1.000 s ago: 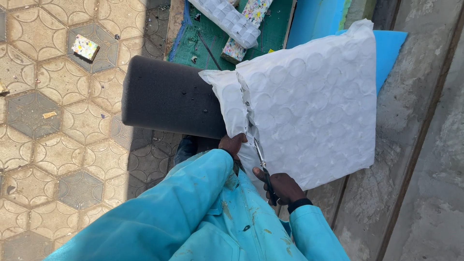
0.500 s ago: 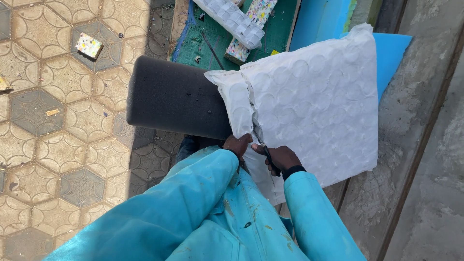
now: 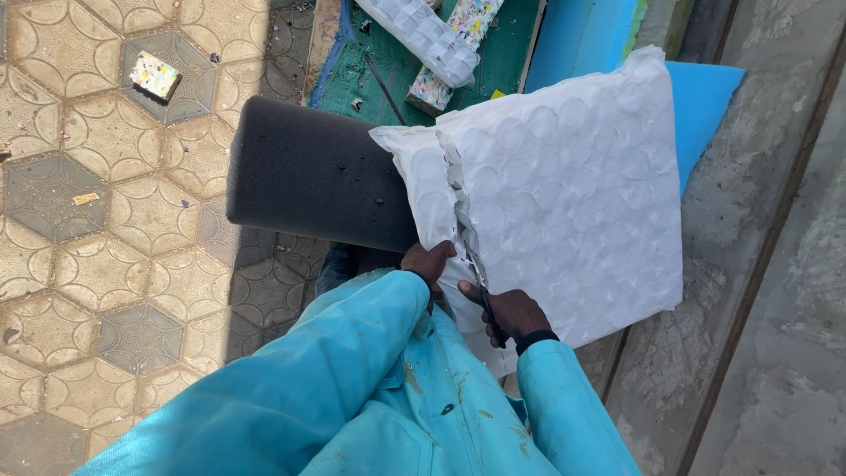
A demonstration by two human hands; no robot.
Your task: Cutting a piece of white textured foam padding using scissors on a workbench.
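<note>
Over a pavement of hexagonal tiles [image 3: 97, 220], seen from the head camera, a person in a bright blue coat [image 3: 379, 405] works on a white sheet of bubble wrap [image 3: 573, 203] that lies across the middle of the view, its right part resting toward a grey concrete ledge [image 3: 775, 291]. The right hand [image 3: 514, 315] is closed round the handles of a pair of scissors [image 3: 481, 286], whose blades point up into the lower edge of the wrap, where a cut line runs up through the bubbles; whether the blades are together or apart is too small to tell. The left hand [image 3: 429, 263] sits just left of the scissors, its fingers pinched on the strip of wrap on the left side of the cut, holding it close to the blades. Beneath the left flap of the wrap a dark grey foam block [image 3: 308, 172] sticks out to the left, one end covered by the wrap. Behind the wrap, at the upper right, a blue foam sheet [image 3: 705, 106] shows past its corner. At the top, a green mat [image 3: 388, 75] holds a smaller roll of bubble wrap [image 3: 423, 37] lying across a speckled foam bar [image 3: 454, 48]. A small speckled foam block [image 3: 155, 75] lies alone on the tiles at the upper left, well apart from the hands.
</note>
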